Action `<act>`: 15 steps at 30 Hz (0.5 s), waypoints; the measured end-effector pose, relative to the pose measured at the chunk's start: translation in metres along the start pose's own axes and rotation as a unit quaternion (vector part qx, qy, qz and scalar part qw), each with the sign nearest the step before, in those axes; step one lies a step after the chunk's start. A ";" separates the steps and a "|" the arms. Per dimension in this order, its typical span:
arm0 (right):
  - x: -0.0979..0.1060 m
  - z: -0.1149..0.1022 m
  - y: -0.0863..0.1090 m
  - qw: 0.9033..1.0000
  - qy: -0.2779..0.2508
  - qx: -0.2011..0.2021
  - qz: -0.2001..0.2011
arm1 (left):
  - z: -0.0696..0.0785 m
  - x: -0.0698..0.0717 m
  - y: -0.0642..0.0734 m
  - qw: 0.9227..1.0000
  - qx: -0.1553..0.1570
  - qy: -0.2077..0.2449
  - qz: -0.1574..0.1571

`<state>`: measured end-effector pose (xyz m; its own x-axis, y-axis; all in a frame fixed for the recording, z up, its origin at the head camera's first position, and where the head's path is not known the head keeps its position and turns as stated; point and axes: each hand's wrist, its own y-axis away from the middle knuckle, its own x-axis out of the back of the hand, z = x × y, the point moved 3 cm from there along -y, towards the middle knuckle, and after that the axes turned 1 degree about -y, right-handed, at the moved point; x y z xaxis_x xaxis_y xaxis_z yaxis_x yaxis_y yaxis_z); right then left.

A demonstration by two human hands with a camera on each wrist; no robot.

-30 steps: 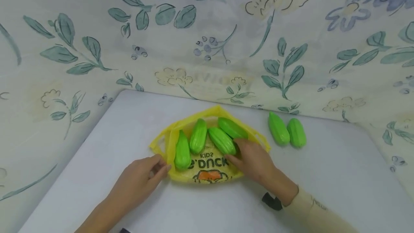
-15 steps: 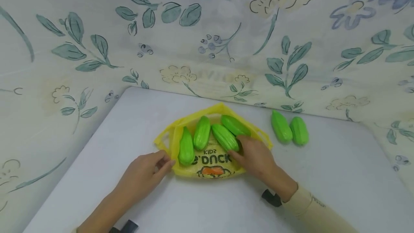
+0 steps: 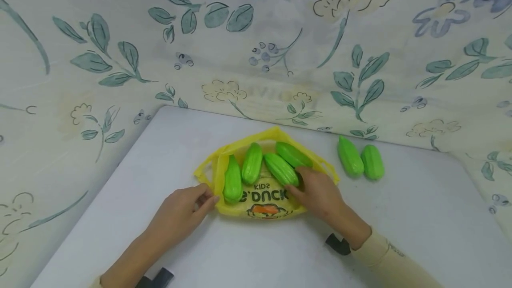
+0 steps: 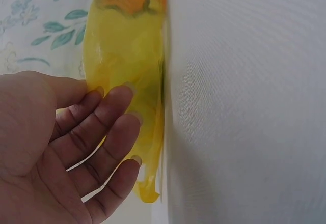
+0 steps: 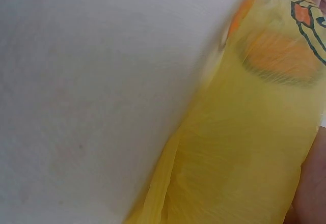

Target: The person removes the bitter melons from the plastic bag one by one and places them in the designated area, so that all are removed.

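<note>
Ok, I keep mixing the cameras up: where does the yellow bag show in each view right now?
Head: the yellow bag lies just below centre, left of two green vegetables outside it.
Left wrist: left of centre, running down from the top edge, partly covered by the left grip.
Right wrist: filling much of the right side.
Shared landmark: the white tabletop, bordering the bag in all three.

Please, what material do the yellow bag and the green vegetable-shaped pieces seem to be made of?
The yellow bag looks like thin, slightly glossy plastic film: it creases and appears translucent in the wrist views. The green vegetable-shaped pieces look smooth and shiny, with shallow ridges and bright, even colour; moulded plastic seems likely, but painted foam remains possible.
</note>
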<state>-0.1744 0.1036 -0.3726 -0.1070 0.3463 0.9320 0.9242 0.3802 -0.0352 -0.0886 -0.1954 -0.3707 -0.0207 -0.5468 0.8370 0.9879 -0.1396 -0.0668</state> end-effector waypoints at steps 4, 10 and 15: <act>0.000 0.002 0.001 1.000 -0.004 -0.008 -0.001 | 0.000 0.000 0.000 1.000 -0.001 0.002 -0.001; 0.001 0.005 0.001 1.000 -0.016 -0.008 -0.003 | -0.001 0.000 -0.001 1.000 0.003 0.006 -0.004; 0.005 0.004 0.004 1.000 -0.021 -0.009 -0.006 | -0.001 0.000 -0.001 1.000 0.008 0.005 -0.009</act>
<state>-0.1731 0.1100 -0.3693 -0.1327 0.3769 0.9167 0.9291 0.3694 -0.0174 -0.0894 -0.1962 -0.3714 -0.0397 -0.5530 0.8322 0.9898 -0.1356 -0.0429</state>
